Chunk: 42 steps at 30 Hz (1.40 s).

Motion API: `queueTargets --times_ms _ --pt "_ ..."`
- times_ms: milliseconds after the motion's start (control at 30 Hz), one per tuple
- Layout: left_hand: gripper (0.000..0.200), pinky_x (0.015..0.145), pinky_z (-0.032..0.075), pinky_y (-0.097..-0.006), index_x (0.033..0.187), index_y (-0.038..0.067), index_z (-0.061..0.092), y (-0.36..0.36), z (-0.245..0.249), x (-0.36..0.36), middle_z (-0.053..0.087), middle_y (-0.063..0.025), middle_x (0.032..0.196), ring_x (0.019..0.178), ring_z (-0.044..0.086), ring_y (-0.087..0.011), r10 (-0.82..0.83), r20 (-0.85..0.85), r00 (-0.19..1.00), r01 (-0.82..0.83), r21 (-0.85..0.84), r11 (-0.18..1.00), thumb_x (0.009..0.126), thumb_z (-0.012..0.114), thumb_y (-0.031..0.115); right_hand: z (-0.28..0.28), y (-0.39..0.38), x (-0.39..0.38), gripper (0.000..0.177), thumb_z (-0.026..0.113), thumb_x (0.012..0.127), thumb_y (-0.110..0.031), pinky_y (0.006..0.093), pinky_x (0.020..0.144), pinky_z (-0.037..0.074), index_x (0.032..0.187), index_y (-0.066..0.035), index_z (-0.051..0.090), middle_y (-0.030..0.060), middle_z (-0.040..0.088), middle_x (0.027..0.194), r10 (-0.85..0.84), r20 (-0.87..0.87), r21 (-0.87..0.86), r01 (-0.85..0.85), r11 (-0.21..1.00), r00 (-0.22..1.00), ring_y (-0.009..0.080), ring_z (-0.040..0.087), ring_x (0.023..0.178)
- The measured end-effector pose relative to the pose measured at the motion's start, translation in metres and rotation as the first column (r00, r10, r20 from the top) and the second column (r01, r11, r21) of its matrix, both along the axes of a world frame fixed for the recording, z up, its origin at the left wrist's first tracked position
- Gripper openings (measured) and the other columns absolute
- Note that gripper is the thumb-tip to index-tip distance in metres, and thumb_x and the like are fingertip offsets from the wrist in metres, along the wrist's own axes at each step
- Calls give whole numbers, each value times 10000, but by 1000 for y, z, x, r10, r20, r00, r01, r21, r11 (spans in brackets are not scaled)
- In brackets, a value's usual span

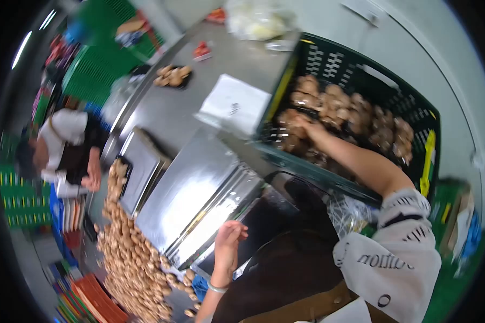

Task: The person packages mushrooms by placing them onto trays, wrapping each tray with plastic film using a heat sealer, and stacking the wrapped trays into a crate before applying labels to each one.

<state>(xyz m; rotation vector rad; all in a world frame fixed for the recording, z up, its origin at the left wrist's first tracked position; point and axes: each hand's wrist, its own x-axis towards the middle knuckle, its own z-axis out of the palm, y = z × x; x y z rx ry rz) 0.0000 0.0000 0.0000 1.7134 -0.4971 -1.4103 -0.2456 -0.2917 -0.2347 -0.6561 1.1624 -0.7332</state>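
Observation:
My right hand (306, 128) reaches into a dark green plastic crate (285, 156) and grips a film-wrapped pack of mushrooms (292, 139) at its near left corner; some of the fingers are hidden. More wrapped packs of mushrooms (337, 105) sit side by side in the crate. My left hand (230, 241), a bracelet at its wrist, hovers over the steel wrapping machine (191, 183) with loosely bent, parted fingers and nothing in them. Beside the machine, a large heap of loose mushrooms (132, 258) spreads over the table.
A scale (140, 169) stands beyond the machine, with a black tray of mushrooms (118, 177) next to it. White paper (234, 102) and another mushroom tray (172, 77) lie on the steel table (199, 75). Across the table, a co-worker (64, 145) stands near stacked green crates (91, 75).

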Motion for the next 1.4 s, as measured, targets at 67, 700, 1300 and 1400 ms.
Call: queueTargets --times_ms 67,700,1300,1400 --pt "152 811 459 -288 1042 47 552 2 -2 -29 622 -77 972 872 591 -164 -26 1 1000 26 3 1000 920 588 131 76 14 -57 637 762 744 -452 333 804 448 1209 -63 566 80 585 1099 91 48 153 -98 983 995 192 554 950" --pt "583 817 446 -278 1256 -19 522 -91 -175 441 588 -115 1128 963 557 -168 603 225 765 -551 -254 795 956 483 478 148 -2 343 463 563 905 -233 366 956 427 1280 11 444 168 536 1251 641 -594 -517 -841 158 485 275 542 1137" --pt "568 757 443 -273 1285 19 516 -102 -128 339 593 -102 1141 917 545 -168 503 280 818 -446 -243 861 940 506 470 91 -14 417 422 569 819 7 268 574 484 1237 1 511 53 556 975 532 -489 -490 -722 488 691 108 571 726" --pt "574 796 440 -285 1335 25 470 -78 -109 287 577 -97 1177 961 542 -172 425 172 889 -389 -206 898 954 486 455 115 4 351 432 593 829 9 249 574 494 1251 -1 503 40 543 994 564 -462 -466 -728 503 685 108 571 684"
